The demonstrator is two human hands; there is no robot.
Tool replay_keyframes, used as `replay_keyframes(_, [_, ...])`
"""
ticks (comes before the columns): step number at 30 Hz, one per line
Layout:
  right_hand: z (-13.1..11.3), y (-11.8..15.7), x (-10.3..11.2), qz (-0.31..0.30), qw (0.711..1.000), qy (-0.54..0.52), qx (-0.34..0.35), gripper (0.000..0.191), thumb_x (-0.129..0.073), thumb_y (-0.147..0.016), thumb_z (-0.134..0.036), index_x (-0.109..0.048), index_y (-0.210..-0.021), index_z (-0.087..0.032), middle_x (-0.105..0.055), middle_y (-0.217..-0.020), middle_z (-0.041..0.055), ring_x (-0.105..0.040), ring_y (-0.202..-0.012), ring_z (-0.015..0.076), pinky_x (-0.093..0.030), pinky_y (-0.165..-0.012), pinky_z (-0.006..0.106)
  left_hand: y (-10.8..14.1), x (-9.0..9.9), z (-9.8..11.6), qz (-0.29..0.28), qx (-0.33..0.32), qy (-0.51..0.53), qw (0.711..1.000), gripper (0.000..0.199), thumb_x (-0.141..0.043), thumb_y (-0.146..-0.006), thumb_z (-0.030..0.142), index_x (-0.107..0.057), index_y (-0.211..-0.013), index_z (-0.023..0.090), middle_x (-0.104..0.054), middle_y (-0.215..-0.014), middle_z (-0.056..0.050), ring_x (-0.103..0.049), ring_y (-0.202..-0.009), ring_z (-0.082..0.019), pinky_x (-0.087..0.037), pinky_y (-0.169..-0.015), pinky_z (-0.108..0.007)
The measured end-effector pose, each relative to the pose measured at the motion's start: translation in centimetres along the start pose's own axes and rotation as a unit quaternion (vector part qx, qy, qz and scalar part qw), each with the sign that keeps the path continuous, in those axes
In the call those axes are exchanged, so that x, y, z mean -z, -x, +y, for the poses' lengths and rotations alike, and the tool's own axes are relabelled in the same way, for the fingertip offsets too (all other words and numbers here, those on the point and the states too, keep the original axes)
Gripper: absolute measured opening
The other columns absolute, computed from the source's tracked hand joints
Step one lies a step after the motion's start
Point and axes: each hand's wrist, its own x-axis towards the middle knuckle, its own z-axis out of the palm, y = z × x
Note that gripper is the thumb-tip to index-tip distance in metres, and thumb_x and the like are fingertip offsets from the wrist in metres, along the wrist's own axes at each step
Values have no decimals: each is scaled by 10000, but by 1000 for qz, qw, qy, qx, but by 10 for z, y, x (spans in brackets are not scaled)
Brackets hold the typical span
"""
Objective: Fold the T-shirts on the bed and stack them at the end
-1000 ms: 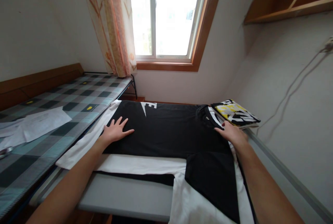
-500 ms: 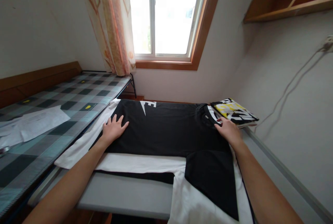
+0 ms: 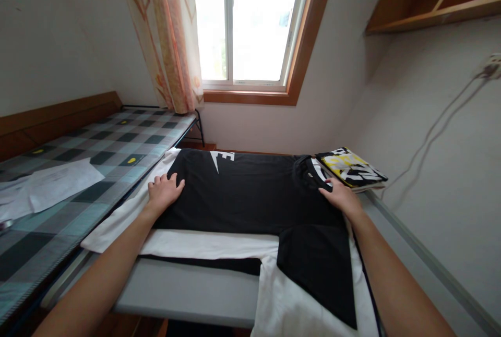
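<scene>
Far left of frame, loose papers (image 3: 50, 185) are lying on the checked bed (image 3: 23, 251), clear of the cloth; we're ignoring both. Left of centre, our left hand (image 3: 163, 191) is resting palm-down at the shirt's hem end, fingers moderately spread, thumb out sideways. Whether it's gripping fabric, we can't tell. We're better off loading the whole palm than the fingertips, so we aren't rucking the hem.

Centre: the shirt (image 3: 242, 193) is lying across the grey bench (image 3: 188, 290), black body fairly flat, white lettering (image 3: 226, 156) near its far edge. A white strip (image 3: 211, 243) is running along the near side, a dark layer (image 3: 203, 262) showing below it. We're watching those layers; uneven pulling could be sliding them apart.

Lower right, the black-and-white sleeve (image 3: 319, 274) is running over the near edge, probably adding drag, so we're favouring slow, level handling. Our right hand (image 3: 342, 199) is sitting at the collar (image 3: 307, 172), thumb and fingers narrow; can't tell if the pinch is closed. We're judging light, even tension right; tugging risks stretching the neckline. Just beyond, a folded printed garment (image 3: 352, 167) is sitting close; we're minding our knuckles there.
</scene>
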Motion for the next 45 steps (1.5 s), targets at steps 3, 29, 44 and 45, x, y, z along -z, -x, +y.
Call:
replay_keyframes(3, [1,-1,0,2,1000,-6,20,459,-562,-844,-414,-589,-1245,-194,-695,-1114,155,-663,-988,306,-479,-776,357,0,2,-2,0,2,-1,1000,611,-320,-913,538,-550,-1333,159,-583,-1264,-215,-526,-1145,-384,-404,-921,-475])
replay_keyframes(29, [3,-13,-10,41,992,-112,52,311,-622,-775,-320,-699,-1037,-170,-722,-1037,120,-672,-930,265,-498,-795,332,-20,2,-30,-65,67,49,994,610,-326,-894,556,-504,-1327,164,-656,-1188,-196,-629,-1078,-366,-482,-832,-447])
replay_keyframes(44, [-8,-2,-14,25,998,-50,43,290,-556,-844,-337,-709,-1049,-201,-728,-1001,109,-673,-916,256,-481,-765,309,-13,3,-28,-127,-5,52,991,1079,-323,-685,900,-273,-1528,228,-487,-1396,-249,-520,-1220,-434,-445,-920,-502])
replay_keyframes(45, [-12,2,-15,37,998,-37,25,296,-533,-857,-340,-710,-1055,-211,-729,-988,110,-675,-907,259,-478,-753,314,-13,3,-27,-130,-1,52,990,1089,-318,-675,909,-262,-1533,239,-461,-1414,-254,-508,-1230,-444,-440,-924,-511])
